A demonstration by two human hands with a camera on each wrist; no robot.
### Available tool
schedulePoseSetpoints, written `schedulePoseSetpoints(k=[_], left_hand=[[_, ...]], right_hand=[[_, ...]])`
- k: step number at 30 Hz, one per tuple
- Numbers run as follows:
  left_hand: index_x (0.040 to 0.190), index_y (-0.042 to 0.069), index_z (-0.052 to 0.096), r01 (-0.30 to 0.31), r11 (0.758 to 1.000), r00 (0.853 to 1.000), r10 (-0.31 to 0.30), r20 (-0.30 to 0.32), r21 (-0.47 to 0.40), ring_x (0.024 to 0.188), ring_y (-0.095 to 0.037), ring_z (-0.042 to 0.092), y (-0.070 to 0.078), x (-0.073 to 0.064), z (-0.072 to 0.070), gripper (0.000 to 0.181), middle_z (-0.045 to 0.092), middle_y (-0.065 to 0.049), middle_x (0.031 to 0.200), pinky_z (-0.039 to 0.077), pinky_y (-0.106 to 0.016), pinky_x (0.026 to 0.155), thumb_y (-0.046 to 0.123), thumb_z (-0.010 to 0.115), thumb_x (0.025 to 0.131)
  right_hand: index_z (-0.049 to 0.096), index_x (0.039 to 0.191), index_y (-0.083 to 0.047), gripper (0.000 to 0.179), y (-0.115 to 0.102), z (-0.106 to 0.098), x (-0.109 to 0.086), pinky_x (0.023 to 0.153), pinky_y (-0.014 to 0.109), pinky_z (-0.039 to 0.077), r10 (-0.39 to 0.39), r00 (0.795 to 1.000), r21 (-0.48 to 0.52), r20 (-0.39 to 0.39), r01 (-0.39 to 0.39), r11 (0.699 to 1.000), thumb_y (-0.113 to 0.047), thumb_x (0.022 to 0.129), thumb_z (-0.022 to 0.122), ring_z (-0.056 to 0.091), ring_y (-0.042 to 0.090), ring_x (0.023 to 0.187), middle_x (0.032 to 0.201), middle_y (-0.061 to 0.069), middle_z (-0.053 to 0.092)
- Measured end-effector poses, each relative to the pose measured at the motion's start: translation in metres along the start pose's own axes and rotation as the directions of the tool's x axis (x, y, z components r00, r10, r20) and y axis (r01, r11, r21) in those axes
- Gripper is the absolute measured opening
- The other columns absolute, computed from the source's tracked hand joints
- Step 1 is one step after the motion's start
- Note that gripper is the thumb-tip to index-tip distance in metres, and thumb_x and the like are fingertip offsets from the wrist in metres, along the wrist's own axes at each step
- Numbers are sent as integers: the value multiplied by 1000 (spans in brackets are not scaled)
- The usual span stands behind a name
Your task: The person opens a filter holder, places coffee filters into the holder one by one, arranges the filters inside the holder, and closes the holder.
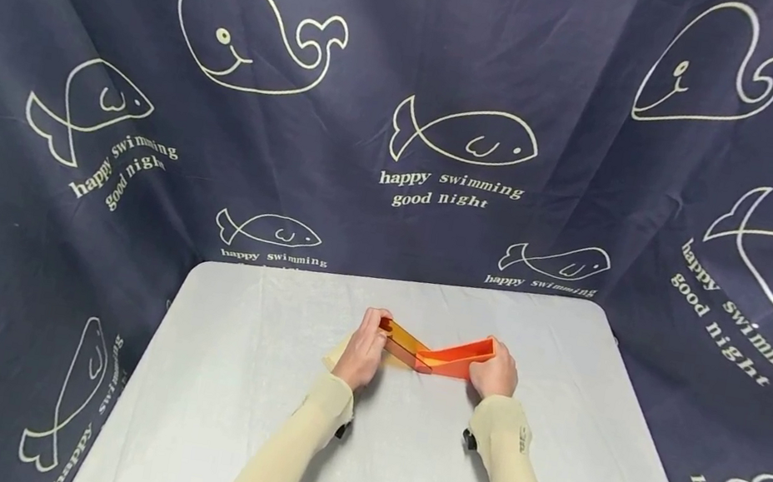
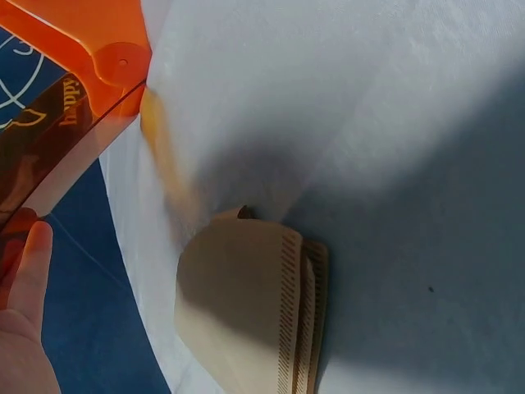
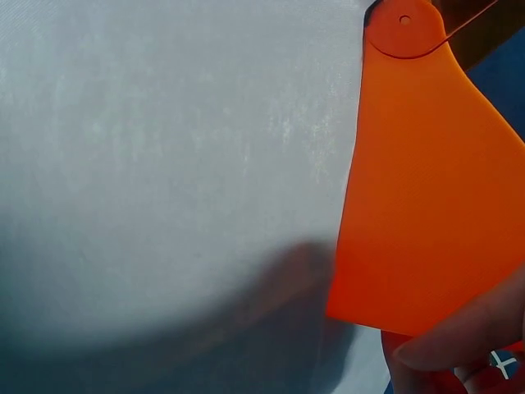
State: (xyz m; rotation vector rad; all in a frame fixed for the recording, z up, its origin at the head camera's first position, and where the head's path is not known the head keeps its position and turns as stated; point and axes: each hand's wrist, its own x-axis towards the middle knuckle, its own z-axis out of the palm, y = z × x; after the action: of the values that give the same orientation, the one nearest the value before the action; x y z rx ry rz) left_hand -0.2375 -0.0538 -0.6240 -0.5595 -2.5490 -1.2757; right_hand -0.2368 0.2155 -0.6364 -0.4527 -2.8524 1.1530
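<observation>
An orange plastic case (image 1: 454, 364) with a see-through amber lid (image 1: 406, 348) is held over the table, its lid swung wide on a hinge. My left hand (image 1: 363, 349) pinches the far end of the lid. At the case's other end, my right hand (image 1: 496, 371) grips the orange body; the right wrist view shows the thumb (image 3: 463, 336) along its edge. Beside and below the left hand lies a stack of brown paper coffee filters (image 2: 234, 295) with crimped edges, mostly hidden by that hand in the head view. The case's inside is only partly visible.
A white-covered table (image 1: 397, 462) with rounded far corners carries everything. Dark blue curtains (image 1: 432, 240) printed with whales and fish hang close behind it and along both sides.
</observation>
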Motion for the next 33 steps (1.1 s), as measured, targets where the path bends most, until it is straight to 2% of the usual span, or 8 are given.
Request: schedulePoseSetpoints(k=[7, 11, 16, 20, 24, 26, 29, 33], left_hand=[[129, 6, 48, -4, 1000, 1000, 4, 11, -5, 102, -22, 57, 1, 0, 0, 32, 50, -11, 126, 51, -42, 96, 7, 39, 98], [131, 6, 47, -5, 1000, 999, 5, 34, 4, 104, -23, 57, 3, 2, -4, 33, 49, -11, 128, 51, -43, 97, 9, 39, 99], [138, 9, 48, 62, 998, 993, -60, 103, -14, 112, -23, 60, 3, 4, -12, 36, 51, -7, 134, 50, -45, 102, 18, 40, 105], [148, 15, 48, 106, 993, 983, -96, 154, -55, 125, -25, 61, -2, -2, -24, 41, 52, -4, 146, 48, -48, 108, 32, 38, 112], [152, 16, 47, 145, 988, 987, -139, 84, -60, 127, -29, 62, -15, -15, -36, 43, 55, -8, 147, 49, -51, 107, 32, 38, 113], [149, 13, 49, 175, 984, 984, -174, 24, -32, 120, -30, 64, -24, -20, -42, 40, 59, -11, 141, 52, -51, 103, 24, 45, 111], [142, 9, 54, 227, 972, 974, -226, -26, 59, 105, -27, 64, -36, -28, -47, 40, 63, -13, 124, 55, -47, 92, 17, 62, 103], [130, 5, 58, 290, 934, 956, -292, -21, 209, 94, -24, 59, -50, -39, -49, 49, 63, -11, 108, 51, -45, 84, 17, 82, 88]], right_hand=[[57, 133, 4, 52, 0, -1, -1, 107, 59, 46, 44, 999, 33, 12, -45, 998, 7, 82, 59, 62, 42, 113, 125, 26, 65], [57, 132, 2, 50, -2, 0, 0, 106, 59, 46, 61, 998, 39, 17, -62, 997, 7, 82, 58, 62, 41, 113, 124, 25, 65], [58, 129, 1, 46, -3, 0, 1, 107, 59, 46, 64, 998, 46, 4, -65, 997, 6, 83, 59, 61, 40, 111, 122, 24, 65], [56, 136, 2, 51, -2, 1, -1, 108, 60, 45, 61, 998, 36, 17, -62, 997, 5, 85, 58, 61, 41, 115, 127, 24, 63], [51, 143, 4, 58, 0, 3, -5, 110, 59, 45, 47, 999, 26, 25, -47, 999, 4, 86, 58, 60, 42, 119, 132, 25, 62], [51, 144, 4, 59, 1, 4, -6, 110, 59, 45, 42, 999, 30, 19, -43, 999, 4, 86, 57, 60, 42, 119, 132, 25, 62], [52, 143, 3, 57, 0, 4, -5, 110, 60, 45, 51, 999, 42, 13, -52, 998, 5, 86, 57, 60, 42, 117, 131, 25, 62], [53, 141, 2, 55, 1, 5, -5, 110, 60, 44, 70, 997, 47, 27, -71, 996, 5, 85, 57, 60, 41, 117, 130, 25, 62]])
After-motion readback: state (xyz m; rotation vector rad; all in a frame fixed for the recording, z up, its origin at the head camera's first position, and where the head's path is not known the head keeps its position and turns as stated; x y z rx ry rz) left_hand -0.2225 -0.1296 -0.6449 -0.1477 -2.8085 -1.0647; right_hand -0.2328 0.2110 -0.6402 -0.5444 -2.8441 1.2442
